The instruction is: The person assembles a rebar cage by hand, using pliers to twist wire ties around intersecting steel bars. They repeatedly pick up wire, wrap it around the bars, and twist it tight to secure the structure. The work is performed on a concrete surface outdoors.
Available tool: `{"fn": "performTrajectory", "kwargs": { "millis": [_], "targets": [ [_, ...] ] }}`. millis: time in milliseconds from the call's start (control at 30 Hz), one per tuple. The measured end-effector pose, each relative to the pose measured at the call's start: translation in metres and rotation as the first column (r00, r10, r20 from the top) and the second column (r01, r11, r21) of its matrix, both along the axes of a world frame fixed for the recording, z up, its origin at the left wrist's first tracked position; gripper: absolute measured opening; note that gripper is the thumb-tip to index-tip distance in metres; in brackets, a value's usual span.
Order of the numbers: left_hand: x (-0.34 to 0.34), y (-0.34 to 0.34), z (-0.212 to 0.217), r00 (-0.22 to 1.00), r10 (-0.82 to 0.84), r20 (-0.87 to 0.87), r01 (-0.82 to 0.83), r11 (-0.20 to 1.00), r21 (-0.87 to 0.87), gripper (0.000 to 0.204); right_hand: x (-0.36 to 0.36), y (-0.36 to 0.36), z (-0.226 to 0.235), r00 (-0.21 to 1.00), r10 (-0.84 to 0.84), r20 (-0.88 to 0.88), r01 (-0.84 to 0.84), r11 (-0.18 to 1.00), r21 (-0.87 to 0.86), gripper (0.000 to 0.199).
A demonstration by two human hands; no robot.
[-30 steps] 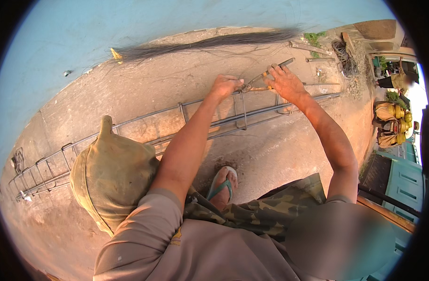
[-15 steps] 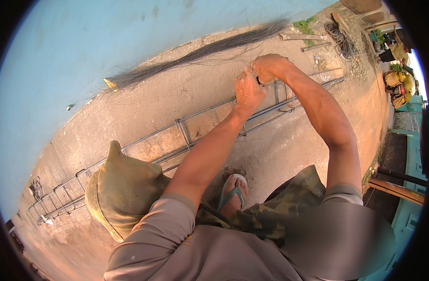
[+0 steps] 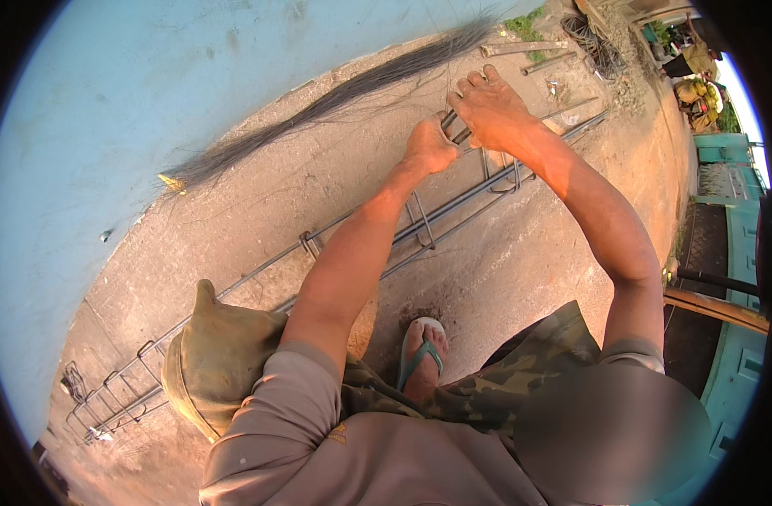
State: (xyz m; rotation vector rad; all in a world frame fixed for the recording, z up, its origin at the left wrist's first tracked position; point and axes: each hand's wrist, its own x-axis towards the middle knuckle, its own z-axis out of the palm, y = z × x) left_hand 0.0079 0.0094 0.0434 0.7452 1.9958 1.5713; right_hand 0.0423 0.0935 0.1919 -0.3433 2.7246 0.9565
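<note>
My left hand (image 3: 430,146) is closed round a dark piece with two bar-like parts (image 3: 461,134), which show between my hands; its full shape is hidden. My right hand (image 3: 494,111) lies against the other side of it, fingers apart and stretched out. Below both hands runs a long steel rebar cage (image 3: 424,221) of parallel rods with bent stirrups. Beyond them a bundle of thin dark wire (image 3: 335,103) lies along the foot of the wall, a yellow tie (image 3: 173,183) at its near-left end.
A pale blue wall (image 3: 150,76) rises along the far left. Short poles (image 3: 525,49) and a tangle of wire (image 3: 594,52) lie at the far end. A sandalled foot (image 3: 424,354) stands below my arms. An olive cloth hat (image 3: 221,358) is close by my left arm.
My right hand's fingers have opened and spread from a bent grip. Both hands have shifted slightly apart, and more of the dark piece shows between them. The whole view has moved a little.
</note>
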Motion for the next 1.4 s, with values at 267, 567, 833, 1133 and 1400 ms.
{"fn": "performTrajectory", "kwargs": {
  "millis": [267, 567, 833, 1133, 1400],
  "targets": [
    [-0.033, -0.005, 0.011, 0.904, -0.386, 0.184, 0.412, 0.902, -0.131, 0.042, 0.007, 0.038, -0.021, 0.961, 0.259, -0.095, -0.266, 0.961, -0.074, 0.026],
    [0.022, -0.012, 0.041, 0.974, -0.078, 0.211, 0.083, 0.996, -0.016, 0.057, -0.043, -0.027, 0.023, 0.831, -0.369, 0.416, 0.345, 0.929, 0.134, 0.032],
    [0.001, -0.045, 0.004, 0.978, -0.190, 0.089, 0.181, 0.978, 0.101, 0.087, -0.040, -0.001, 0.014, 0.881, -0.274, 0.387, 0.298, 0.955, -0.002, 0.025],
    [0.013, -0.012, 0.024, 0.991, -0.098, 0.096, 0.093, 0.994, 0.053, 0.030, -0.039, -0.021, 0.024, 0.874, -0.302, 0.380, 0.343, 0.938, -0.044, 0.035],
    [-0.030, -0.006, 0.014, 0.893, -0.274, 0.357, 0.236, 0.961, 0.147, 0.030, 0.012, -0.027, 0.059, 0.823, -0.358, 0.442, 0.521, 0.785, -0.335, 0.044]
  ]
}}
